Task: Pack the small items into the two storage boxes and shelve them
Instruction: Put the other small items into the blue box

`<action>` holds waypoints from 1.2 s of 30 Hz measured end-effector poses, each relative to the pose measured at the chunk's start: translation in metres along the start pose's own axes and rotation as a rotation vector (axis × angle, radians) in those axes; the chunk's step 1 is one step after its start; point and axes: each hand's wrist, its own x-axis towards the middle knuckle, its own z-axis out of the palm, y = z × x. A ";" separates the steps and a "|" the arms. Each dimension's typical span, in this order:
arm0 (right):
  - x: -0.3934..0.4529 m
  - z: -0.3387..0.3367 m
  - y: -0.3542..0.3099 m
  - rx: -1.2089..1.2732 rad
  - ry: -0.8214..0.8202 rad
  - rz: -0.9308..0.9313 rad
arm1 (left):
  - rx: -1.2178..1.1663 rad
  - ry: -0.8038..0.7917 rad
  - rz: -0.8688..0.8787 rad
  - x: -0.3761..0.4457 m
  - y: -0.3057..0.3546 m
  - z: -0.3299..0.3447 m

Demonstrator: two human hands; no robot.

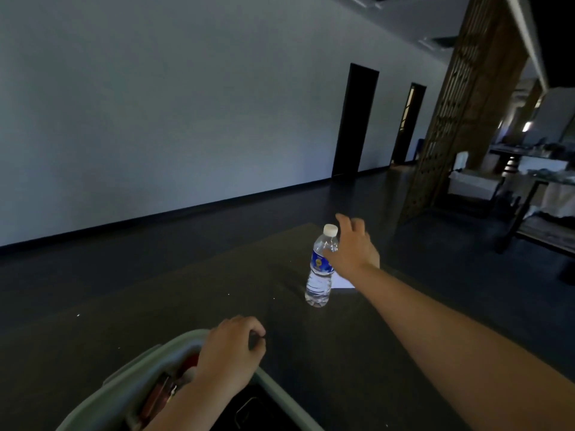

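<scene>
Storage box (130, 377): sitting at the near left edge of the dark table (193, 306), pale green, reddish items lying inside, something dark beside them.
Left hand (231, 349): resting on the box's far rim, fingers curling over it; whether it's pinching something small, I cannot tell.
Water bottle (320, 269): standing upright mid-table, long axis vertical, white cap up, well beyond the box.
Right hand (353, 244): reaching out just right of the bottle's neck, fingers spreading loosely, holding nothing.
Nearer hand: the right, clearly.
White paper (342, 281): lying flat behind the bottle, under the right wrist.
</scene>
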 end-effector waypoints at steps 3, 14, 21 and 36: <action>0.029 0.004 0.005 0.037 -0.106 0.046 | -0.005 0.031 0.004 0.005 -0.004 0.001; 0.039 0.021 0.013 -0.031 -0.150 0.011 | -0.018 0.029 0.024 -0.001 -0.004 0.005; 0.047 0.028 0.012 0.070 -0.159 0.034 | 0.006 0.041 0.048 0.000 -0.006 0.007; -0.066 -0.048 -0.006 0.097 0.058 -0.098 | -0.201 -0.033 -0.153 -0.065 0.001 -0.053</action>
